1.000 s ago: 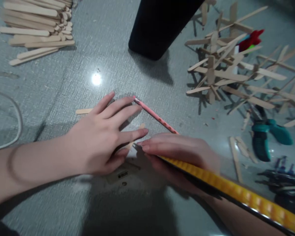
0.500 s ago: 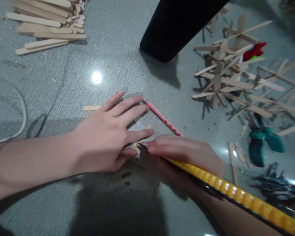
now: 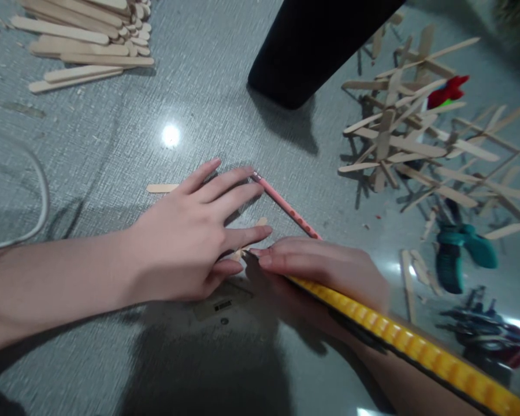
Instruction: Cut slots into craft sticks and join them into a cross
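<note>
View shifted | yellow tool (image 3: 390, 330): long axis diagonal, tip up-left at stick (image 3: 262, 222)

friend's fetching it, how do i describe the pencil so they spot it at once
Below the big black object in view, the pencil slants from the left hand toward the right hand. It is pink with darker spots, unlike the plain wooden sticks.

Piled sticks (image 3: 86, 50) and teal pliers (image 3: 450, 261) show a craft worktable (image 3: 199, 104).

The camera on the person's head peers forward and down at the grey textured tabletop (image 3: 208, 110), close over the bare left hand (image 3: 195, 231) and right hand (image 3: 325, 266).
</note>
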`<state>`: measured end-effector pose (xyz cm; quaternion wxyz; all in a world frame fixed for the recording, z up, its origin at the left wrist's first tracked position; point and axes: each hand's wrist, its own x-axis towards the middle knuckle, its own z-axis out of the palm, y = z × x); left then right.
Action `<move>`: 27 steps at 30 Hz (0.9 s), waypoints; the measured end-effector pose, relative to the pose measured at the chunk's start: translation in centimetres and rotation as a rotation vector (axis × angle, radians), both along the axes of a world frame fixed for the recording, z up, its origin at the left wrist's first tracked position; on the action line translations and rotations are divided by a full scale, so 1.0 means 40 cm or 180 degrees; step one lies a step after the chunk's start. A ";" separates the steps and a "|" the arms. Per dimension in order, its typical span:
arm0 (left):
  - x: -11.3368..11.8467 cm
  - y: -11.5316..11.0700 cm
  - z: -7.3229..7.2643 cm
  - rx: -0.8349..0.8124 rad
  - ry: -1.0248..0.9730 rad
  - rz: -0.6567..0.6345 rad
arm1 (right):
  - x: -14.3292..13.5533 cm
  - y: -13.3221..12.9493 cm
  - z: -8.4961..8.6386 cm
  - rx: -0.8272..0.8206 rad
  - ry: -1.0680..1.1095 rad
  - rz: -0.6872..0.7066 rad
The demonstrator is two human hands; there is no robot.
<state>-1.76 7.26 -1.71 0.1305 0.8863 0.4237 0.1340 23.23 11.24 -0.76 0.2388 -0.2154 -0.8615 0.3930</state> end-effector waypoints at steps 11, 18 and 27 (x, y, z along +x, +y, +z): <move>0.000 0.003 0.003 -0.0095 0.0140 0.0047 | -0.003 0.001 0.002 -0.0065 0.0119 0.0083; 0.000 0.002 0.007 -0.0067 0.0144 0.0013 | 0.004 0.002 -0.002 -0.0083 0.0107 0.0069; 0.002 0.004 0.007 -0.0060 0.0148 -0.0004 | 0.001 -0.001 0.005 -0.0087 -0.0063 0.0017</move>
